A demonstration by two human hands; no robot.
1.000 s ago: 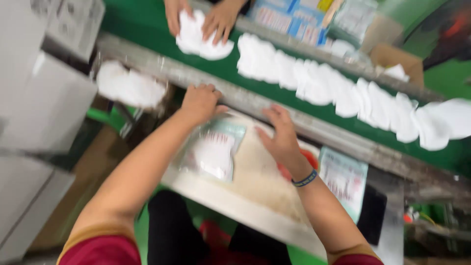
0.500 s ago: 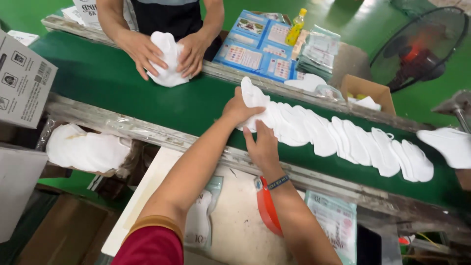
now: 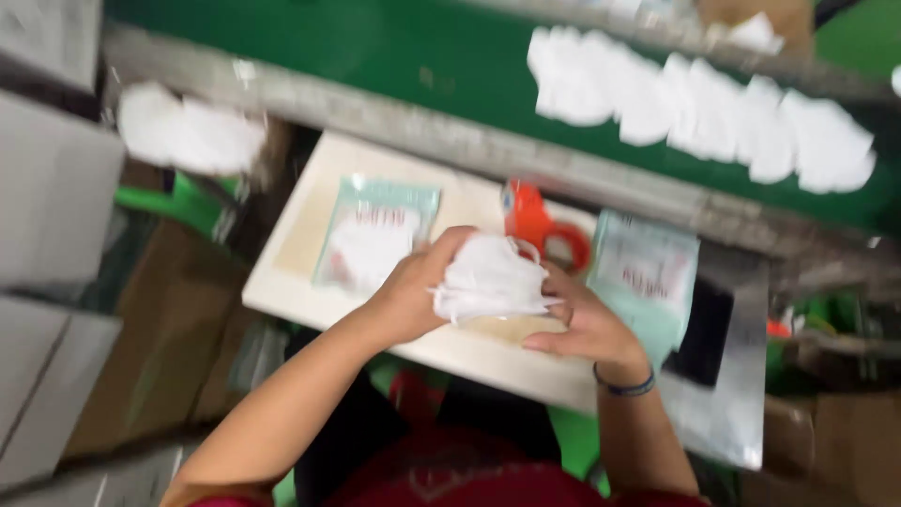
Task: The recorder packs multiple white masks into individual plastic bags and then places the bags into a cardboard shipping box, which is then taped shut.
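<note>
Both my hands hold a stack of white folded face masks (image 3: 490, 280) above a pale work board (image 3: 300, 277). My left hand (image 3: 408, 293) grips the stack from the left. My right hand (image 3: 587, 324), with a dark band on its wrist, supports it from the right and below. A filled clear-and-green packet (image 3: 374, 237) lies flat on the board just left of my hands. Another stack of green packets (image 3: 648, 277) lies to the right. A row of white masks (image 3: 704, 108) lies overlapped on the green conveyor belt (image 3: 357, 42) beyond the board.
An orange tape dispenser (image 3: 535, 221) sits on the board behind the masks. A pile of white masks (image 3: 188, 136) rests at the left by the belt's metal rail (image 3: 450, 141). Cardboard boxes (image 3: 52, 188) stand at the left, and a metal tray (image 3: 723, 376) at the right.
My hands have come back from the conveyor belt to the board, bringing a stack of white masks with them. The view has tilted down, so the person across the belt is out of sight.
</note>
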